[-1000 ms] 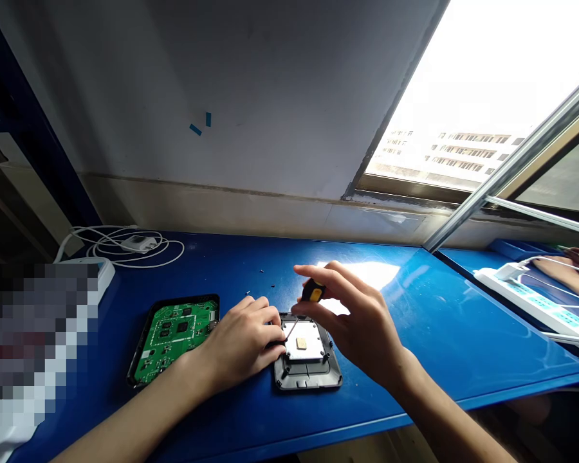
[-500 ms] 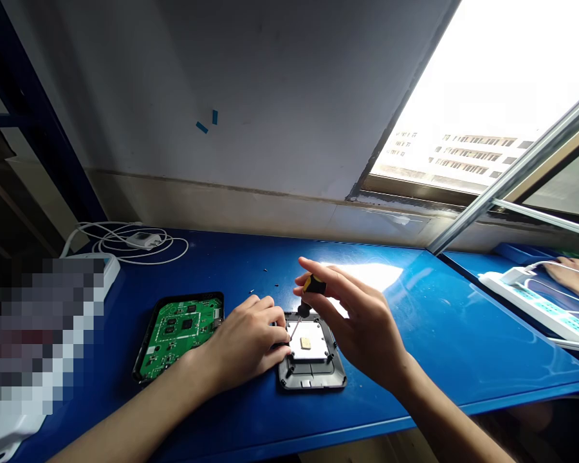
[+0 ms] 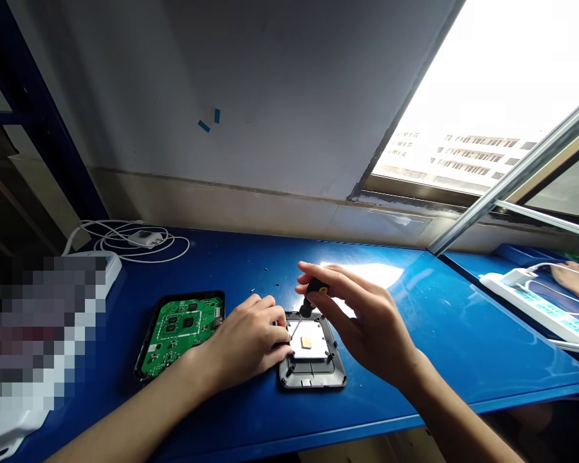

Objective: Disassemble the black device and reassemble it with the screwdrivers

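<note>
A screwdriver [image 3: 317,289] with a short black and yellow handle is pinched in the fingers of my right hand [image 3: 367,321]. Its thin shaft slants down to the left side of a white metal plate [image 3: 313,352], where my left fingertips partly hide the tip. The plate, with a small tan pad on it, lies inside a dark plastic cover [image 3: 340,376]. My left hand [image 3: 251,334] is curled over the cover's left edge, gripping it. Left of that hand, a green circuit board [image 3: 188,325] sits in a black housing [image 3: 139,360], partly behind my wrist.
Several tiny screws [image 3: 252,290] lie on the blue table [image 3: 251,418] beyond my hands. A white adapter [image 3: 145,239] with coiled cable is at back left. Past a metal frame on the right are a power strip [image 3: 540,308] and another person's hand [image 3: 576,280].
The screwdriver handle has turned in my right fingers, showing less yellow, and has shifted slightly right. My left hand and the cover keep their places.
</note>
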Demonstrator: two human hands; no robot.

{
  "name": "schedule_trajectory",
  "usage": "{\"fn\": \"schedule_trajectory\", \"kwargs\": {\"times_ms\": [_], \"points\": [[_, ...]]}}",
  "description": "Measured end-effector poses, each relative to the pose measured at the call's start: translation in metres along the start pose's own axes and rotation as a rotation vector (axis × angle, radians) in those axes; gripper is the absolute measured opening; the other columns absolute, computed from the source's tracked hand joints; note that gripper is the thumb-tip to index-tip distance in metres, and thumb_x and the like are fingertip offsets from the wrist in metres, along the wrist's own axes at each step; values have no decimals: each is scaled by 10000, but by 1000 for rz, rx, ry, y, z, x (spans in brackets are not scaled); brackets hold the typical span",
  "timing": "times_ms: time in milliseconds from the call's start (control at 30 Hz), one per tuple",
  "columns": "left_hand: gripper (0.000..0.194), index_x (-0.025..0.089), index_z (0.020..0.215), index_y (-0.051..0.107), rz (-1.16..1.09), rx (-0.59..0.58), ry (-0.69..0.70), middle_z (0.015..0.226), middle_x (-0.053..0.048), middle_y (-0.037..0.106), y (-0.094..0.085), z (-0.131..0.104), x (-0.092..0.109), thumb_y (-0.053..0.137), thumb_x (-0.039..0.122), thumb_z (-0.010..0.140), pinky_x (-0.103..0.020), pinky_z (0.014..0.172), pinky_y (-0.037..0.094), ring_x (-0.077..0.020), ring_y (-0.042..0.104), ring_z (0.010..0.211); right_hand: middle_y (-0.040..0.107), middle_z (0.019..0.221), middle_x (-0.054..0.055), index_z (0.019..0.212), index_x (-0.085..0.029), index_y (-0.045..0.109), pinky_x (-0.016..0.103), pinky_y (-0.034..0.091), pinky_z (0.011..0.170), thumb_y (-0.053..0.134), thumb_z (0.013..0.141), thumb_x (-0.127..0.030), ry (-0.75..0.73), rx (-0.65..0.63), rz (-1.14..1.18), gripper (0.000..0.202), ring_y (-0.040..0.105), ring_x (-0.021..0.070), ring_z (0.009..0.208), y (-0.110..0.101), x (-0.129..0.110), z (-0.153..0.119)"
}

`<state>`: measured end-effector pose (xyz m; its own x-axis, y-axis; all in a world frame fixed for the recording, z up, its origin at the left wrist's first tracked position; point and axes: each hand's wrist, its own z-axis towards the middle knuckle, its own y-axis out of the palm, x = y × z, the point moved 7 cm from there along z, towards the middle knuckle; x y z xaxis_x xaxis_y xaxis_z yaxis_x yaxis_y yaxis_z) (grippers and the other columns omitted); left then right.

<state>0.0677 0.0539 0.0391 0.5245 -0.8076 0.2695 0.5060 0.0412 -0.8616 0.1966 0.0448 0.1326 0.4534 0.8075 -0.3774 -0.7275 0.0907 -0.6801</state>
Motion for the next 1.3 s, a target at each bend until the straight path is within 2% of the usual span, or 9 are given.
{"fn": "schedule_trajectory", "kwargs": {"times_ms": [200, 300, 367, 500, 800, 900, 1000, 1100, 1300], "points": [[121, 197, 827, 797, 25, 26, 41, 918, -5, 764, -2, -2, 2, 841, 265, 916, -359, 726, 409, -199, 607, 830, 656, 856, 13, 1045, -197, 740, 263, 535, 567, 743, 983, -354, 18, 66, -226, 170, 648, 123, 620, -4, -2, 4], [106, 202, 828, 799, 14, 2, 13, 918, -1, 765, -1, -2, 1, 855, 253, 902, -359, 741, 411, -198, 614, 834, 684, 963, 62, 1205, -170, 686, 273, 577, 592, 600, 1069, -310, 27, 20, -236, 213, 678, 140, 664, 3, -4, 5], [93, 212, 835, 806, 2, -14, -6, 913, 4, 763, -1, -1, 0, 867, 253, 892, -354, 742, 410, -196, 617, 832, 700, 1127, 115, 1393, -163, 579, 301, 638, 712, 468, 1099, -209, 50, -8, -189, 318, 747, 175, 850, 6, -3, 3], [82, 223, 853, 819, 0, -30, -12, 928, 1, 763, 0, 0, -1, 868, 274, 893, -351, 740, 410, -199, 612, 833, 691, 1337, 108, 1558, -267, 443, 334, 673, 883, 429, 1086, -120, 63, -34, -7, 494, 762, 182, 1123, 6, 5, 0], [133, 199, 807, 798, -10, -52, -16, 944, 1, 763, 0, -2, 0, 846, 268, 911, -362, 756, 419, -203, 611, 856, 803, 996, 7, 1121, -270, 722, 350, 694, 787, 845, 898, -259, 164, 166, 67, 255, 797, 188, 820, 3, 19, -3], [135, 197, 811, 798, -14, -46, -19, 951, 1, 765, 0, -2, 0, 845, 270, 914, -359, 753, 415, -203, 612, 859, 780, 985, 4, 1186, -285, 725, 340, 686, 776, 818, 925, -237, 98, 189, 20, 282, 787, 179, 825, 4, 16, -6], [128, 204, 822, 804, -14, -42, -12, 944, 2, 761, 0, -1, 0, 845, 281, 916, -356, 739, 406, -201, 608, 847, 748, 1226, 57, 1414, -326, 617, 379, 693, 851, 603, 1059, -184, 119, 191, 90, 383, 802, 201, 998, 7, 21, -14], [144, 202, 811, 800, 1, -40, 13, 938, -1, 760, 1, -1, 1, 837, 285, 923, -357, 734, 403, -203, 607, 849, 665, 1419, 81, 1507, -362, 542, 426, 681, 950, 506, 1081, -118, 123, 190, 157, 491, 771, 229, 1166, 7, 22, -22], [162, 197, 778, 783, 16, -4, 34, 913, 5, 757, -1, -2, 2, 840, 266, 912, -358, 734, 402, -196, 601, 836, 736, 1147, 39, 1390, -319, 652, 361, 684, 821, 664, 1009, -105, 65, 194, 84, 438, 782, 184, 944, 2, 11, -14]]}}
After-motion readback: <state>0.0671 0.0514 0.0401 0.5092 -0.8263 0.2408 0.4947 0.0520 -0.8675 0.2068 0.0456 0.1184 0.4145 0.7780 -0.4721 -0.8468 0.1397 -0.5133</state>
